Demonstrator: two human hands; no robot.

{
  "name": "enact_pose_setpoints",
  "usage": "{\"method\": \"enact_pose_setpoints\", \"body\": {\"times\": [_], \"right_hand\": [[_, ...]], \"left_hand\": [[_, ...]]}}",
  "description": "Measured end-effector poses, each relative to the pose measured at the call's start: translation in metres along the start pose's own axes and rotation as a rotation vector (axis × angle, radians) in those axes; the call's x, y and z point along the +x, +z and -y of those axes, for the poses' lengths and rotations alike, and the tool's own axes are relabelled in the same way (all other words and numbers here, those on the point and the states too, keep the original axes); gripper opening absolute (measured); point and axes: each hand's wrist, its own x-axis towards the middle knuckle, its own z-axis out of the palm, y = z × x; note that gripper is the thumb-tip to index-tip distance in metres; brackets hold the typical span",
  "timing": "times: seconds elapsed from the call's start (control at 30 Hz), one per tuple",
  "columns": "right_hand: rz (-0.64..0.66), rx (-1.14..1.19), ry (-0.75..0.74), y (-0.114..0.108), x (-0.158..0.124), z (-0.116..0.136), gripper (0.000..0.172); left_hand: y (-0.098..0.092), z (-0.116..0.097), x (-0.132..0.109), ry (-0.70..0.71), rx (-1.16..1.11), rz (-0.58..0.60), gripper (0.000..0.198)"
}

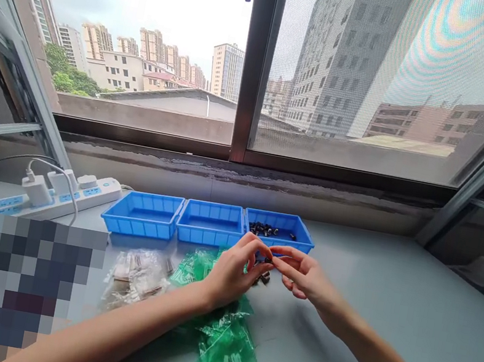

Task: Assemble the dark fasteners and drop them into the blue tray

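In front of the right-hand blue tray (302, 245), my left hand (230, 272) and my right hand (309, 278) meet fingertip to fingertip. Pinched between them is a small black part (268, 260), too small and too covered by fingers to name. A few similar dark pieces (264, 279) lie on the table just under the hands. Several small black parts (264, 229) sit inside that tray. Green plastic bags (230, 354) with pale strip-like pieces in them lie below my left hand and forearm.
A middle blue tray (208, 237) and a left blue tray (137, 227) continue the row along the window wall. Clear plastic bags (138, 278) of small parts lie left of the green ones. A white power strip (102, 189) with plugs stands further left; a blurred-out patch covers the lower left.
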Motion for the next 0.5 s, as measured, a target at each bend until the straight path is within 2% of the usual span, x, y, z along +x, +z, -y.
{"method": "enact_pose_setpoints", "body": {"times": [0.23,0.5], "right_hand": [[-0.032,-0.023,0.027,-0.0019,0.0008,-0.0014,0.054],[-0.049,0.178,0.090,-0.0004,-0.0037,-0.0025,0.054]], "left_hand": [[-0.0003,-0.0012,-0.0008,-0.018,0.024,-0.003,0.006],[-0.0018,-0.0050,-0.0006,-0.049,0.008,0.000,0.008]]}}
